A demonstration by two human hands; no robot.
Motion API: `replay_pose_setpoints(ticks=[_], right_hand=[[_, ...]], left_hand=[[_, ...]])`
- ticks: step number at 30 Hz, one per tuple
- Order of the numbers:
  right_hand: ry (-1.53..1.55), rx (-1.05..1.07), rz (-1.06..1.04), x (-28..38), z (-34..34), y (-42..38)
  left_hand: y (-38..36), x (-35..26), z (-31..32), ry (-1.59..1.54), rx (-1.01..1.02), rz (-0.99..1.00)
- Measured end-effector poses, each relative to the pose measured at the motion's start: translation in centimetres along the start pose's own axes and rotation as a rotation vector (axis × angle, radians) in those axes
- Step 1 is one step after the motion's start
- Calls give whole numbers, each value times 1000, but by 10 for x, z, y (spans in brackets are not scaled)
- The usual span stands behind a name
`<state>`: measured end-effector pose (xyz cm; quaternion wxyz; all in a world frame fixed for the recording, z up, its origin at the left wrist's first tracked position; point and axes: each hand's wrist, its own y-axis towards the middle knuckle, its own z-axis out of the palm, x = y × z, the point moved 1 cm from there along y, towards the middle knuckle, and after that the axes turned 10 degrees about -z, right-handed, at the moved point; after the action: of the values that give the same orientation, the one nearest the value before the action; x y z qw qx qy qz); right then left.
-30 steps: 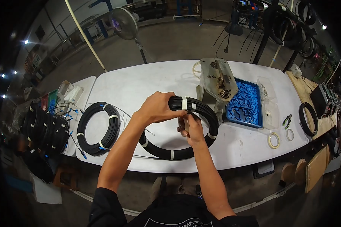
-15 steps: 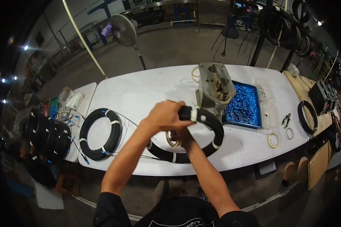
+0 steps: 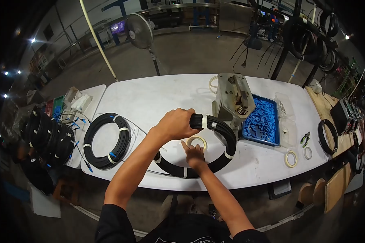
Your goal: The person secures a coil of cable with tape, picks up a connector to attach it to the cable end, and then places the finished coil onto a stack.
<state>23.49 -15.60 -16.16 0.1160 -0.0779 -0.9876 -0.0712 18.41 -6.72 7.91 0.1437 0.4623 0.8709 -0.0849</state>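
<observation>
My left hand (image 3: 176,123) grips the stiff, springy cable coil (image 3: 215,156) at its taped band; right hand (image 3: 194,153) spread over tape roll (image 3: 197,141).

Head view, looking down, probably close

No legible text anywhere.

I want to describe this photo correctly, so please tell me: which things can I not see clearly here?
Head view only:
- Part of the black cable coil under the left hand: hidden by the fingers.
- Contact between right hand and tape roll: unclear, fingers cover the near rim.
- Blue parts in the blue tray: too small to identify.
- Coils at the left edge: dark, distorted.
</observation>
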Motion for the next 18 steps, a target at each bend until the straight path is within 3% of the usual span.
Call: replay_pose_setpoints(ticks=[4, 8, 11, 13, 18], right_hand=[[-28, 163, 35, 12, -8, 3], [-215, 168, -45, 12, -10, 5], [-184, 152, -75, 0, -4, 8], [-9, 260, -84, -8, -15, 10], [24, 386, -182, -11, -44, 9]], left_hand=[[-1, 0, -1, 13, 12, -3], [-2, -3, -1, 8, 33, -10], [-4, -5, -1, 18, 22, 13], [-5, -8, -2, 26, 13, 17], [-3, -15, -1, 21, 26, 26]])
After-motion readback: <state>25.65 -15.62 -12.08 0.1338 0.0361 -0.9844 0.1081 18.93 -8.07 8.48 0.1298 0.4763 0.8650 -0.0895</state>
